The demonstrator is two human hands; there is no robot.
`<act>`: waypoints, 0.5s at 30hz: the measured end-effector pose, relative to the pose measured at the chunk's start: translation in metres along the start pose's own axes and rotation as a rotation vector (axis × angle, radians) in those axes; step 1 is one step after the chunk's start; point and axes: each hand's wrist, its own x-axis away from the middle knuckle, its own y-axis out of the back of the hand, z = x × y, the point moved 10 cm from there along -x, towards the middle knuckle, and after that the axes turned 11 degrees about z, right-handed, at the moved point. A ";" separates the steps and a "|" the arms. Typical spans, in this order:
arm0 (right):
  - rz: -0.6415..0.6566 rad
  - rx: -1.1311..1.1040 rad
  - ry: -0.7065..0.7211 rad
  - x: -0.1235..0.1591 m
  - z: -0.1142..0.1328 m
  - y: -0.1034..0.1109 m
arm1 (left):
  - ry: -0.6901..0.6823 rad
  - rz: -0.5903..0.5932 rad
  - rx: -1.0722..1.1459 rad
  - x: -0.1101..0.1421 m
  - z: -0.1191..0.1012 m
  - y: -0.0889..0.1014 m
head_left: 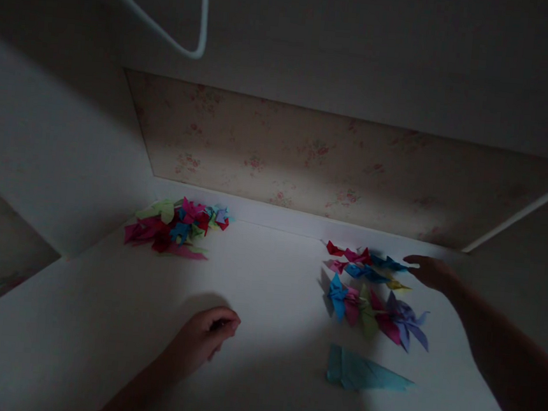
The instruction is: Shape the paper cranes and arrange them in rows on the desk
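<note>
My left hand (207,337) is above the white surface at centre left, fingers curled with thumb and fingertips together; nothing shows in it. At the right, my right hand (429,271) reaches out with its fingers stretched, the tips right beside the end of a blue folded-paper crane (388,263). I cannot tell whether they touch. More paper cranes lie in rows there, among them a dark blue one (366,273), a yellow one (397,285), a green one (368,313) and a purple one (406,321). Nearer me lies a flat, partly folded teal paper (365,371).
A heap of colourful folded paper (181,226) sits at the far left against the side panel. Flowered wallpaper (307,157) stands behind the white surface (268,275). A white cable (173,43) hangs at the upper left.
</note>
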 end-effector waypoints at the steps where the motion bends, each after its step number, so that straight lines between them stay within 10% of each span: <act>1: 0.046 0.009 -0.001 0.006 0.004 -0.001 | -0.015 0.001 0.013 0.001 -0.002 0.000; 9: 0.065 -0.084 -0.050 0.110 0.060 -0.008 | -0.072 -0.003 0.038 0.006 -0.016 -0.003; 15: -0.014 -0.850 -0.036 0.244 0.149 -0.054 | -0.108 -0.043 0.060 0.013 -0.020 -0.001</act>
